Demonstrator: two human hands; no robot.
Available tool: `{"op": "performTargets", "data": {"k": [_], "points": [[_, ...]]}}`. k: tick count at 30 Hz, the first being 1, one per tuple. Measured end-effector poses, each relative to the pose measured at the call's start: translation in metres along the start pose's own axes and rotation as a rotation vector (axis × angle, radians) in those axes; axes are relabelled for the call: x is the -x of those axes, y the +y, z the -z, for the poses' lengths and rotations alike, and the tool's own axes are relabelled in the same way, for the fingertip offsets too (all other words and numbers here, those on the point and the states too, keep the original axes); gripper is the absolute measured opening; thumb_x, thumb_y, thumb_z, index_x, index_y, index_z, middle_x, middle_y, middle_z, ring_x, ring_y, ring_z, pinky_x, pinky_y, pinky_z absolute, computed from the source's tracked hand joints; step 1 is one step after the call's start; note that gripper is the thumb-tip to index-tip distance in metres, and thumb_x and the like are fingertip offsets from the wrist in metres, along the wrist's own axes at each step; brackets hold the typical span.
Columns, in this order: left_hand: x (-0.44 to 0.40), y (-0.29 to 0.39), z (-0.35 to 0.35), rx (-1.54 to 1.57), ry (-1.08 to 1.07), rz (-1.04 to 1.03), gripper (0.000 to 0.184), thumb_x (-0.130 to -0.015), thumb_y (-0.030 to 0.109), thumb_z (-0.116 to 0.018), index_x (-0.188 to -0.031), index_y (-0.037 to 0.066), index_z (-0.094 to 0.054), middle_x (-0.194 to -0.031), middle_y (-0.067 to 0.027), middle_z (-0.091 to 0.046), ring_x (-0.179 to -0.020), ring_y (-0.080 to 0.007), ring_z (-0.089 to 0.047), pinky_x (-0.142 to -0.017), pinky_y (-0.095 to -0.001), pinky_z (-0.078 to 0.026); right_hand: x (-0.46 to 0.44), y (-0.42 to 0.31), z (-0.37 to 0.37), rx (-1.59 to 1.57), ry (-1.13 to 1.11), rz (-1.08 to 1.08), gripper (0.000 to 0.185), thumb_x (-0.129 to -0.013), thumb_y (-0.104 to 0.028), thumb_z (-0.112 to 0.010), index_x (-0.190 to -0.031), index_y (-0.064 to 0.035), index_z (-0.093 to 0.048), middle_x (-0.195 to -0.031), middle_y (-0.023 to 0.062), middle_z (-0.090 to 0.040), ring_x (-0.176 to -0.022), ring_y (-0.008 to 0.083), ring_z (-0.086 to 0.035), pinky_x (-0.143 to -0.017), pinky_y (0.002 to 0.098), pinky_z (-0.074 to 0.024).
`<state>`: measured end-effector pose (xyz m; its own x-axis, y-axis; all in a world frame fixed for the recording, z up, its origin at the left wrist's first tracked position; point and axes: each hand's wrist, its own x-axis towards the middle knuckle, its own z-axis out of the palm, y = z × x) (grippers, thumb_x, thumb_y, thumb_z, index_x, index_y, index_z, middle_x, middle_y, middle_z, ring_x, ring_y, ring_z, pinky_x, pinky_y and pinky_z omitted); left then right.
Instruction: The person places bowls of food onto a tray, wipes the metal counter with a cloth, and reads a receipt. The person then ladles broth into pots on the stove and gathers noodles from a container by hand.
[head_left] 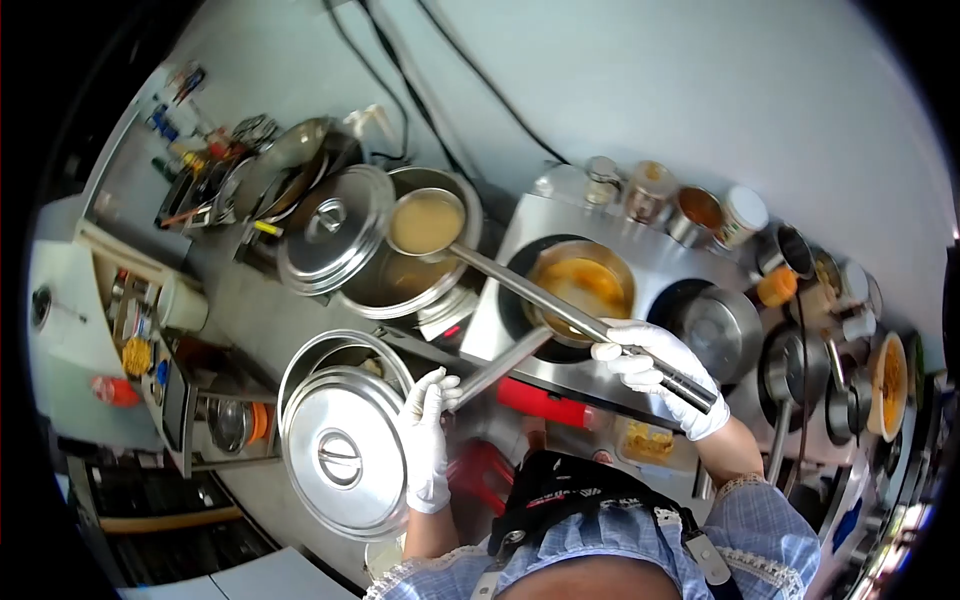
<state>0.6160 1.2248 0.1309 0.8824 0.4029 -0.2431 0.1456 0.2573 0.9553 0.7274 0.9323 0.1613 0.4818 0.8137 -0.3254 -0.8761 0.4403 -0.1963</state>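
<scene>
My right hand, in a white glove, is closed around the long metal handle of a ladle. Its round bowl holds pale yellowish liquid and hovers over a tall stockpot containing brownish liquid. My left hand, also gloved in white, is closed at the end of the handle of a saucepan. That pan rests on a burner of the steel stove, with orange-yellow liquid inside. A metal lid leans at the stockpot's left rim. Close to my left hand is another large lid, partly covering a second pot.
An empty-looking pan stands on the burner to the right. Jars and containers line the stove's back edge. More saucepans and a bowl of orange food are farther right. A red stool is below.
</scene>
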Motion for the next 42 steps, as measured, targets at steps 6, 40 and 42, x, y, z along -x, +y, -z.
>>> {"op": "performTargets", "data": {"k": [6,40,42], "points": [[0.043,-0.049,-0.052,-0.135,-0.293,0.007,0.029,-0.096,0.017,-0.048,-0.115,-0.004,-0.056,-0.097,-0.0117,-0.065,-0.082,-0.0136,-0.061,-0.078,-0.0247,-0.048,0.135,0.040,-0.003,0.120,0.279,0.253,0.034,-0.091,-0.007,-0.049,-0.124,-0.0003,-0.045,-0.074,0.0069,-0.055,-0.044,0.0053,-0.043,-0.034,0.0167,-0.0334],[0.180,-0.229,-0.232,0.029,-0.686,0.785,0.020,-0.088,0.021,-0.064,-0.098,0.006,-0.057,-0.075,-0.0047,-0.059,-0.063,-0.0156,-0.058,-0.052,-0.0275,-0.049,0.385,0.143,0.073,0.484,0.855,0.483,0.052,-0.090,-0.002,-0.044,-0.141,-0.0062,-0.033,-0.073,0.0030,-0.052,-0.043,0.0077,-0.044,-0.036,0.0208,-0.0375],[0.178,-0.228,-0.230,0.028,-0.689,0.794,0.019,-0.088,0.021,-0.064,-0.098,0.006,-0.057,-0.075,-0.0046,-0.059,-0.063,-0.0156,-0.058,-0.052,-0.0275,-0.049,0.380,0.148,0.075,0.694,0.949,0.416,0.054,-0.089,0.000,-0.043,-0.142,-0.0063,-0.031,-0.069,0.0020,-0.050,-0.041,0.0079,-0.043,-0.036,0.0215,-0.0382]]}}
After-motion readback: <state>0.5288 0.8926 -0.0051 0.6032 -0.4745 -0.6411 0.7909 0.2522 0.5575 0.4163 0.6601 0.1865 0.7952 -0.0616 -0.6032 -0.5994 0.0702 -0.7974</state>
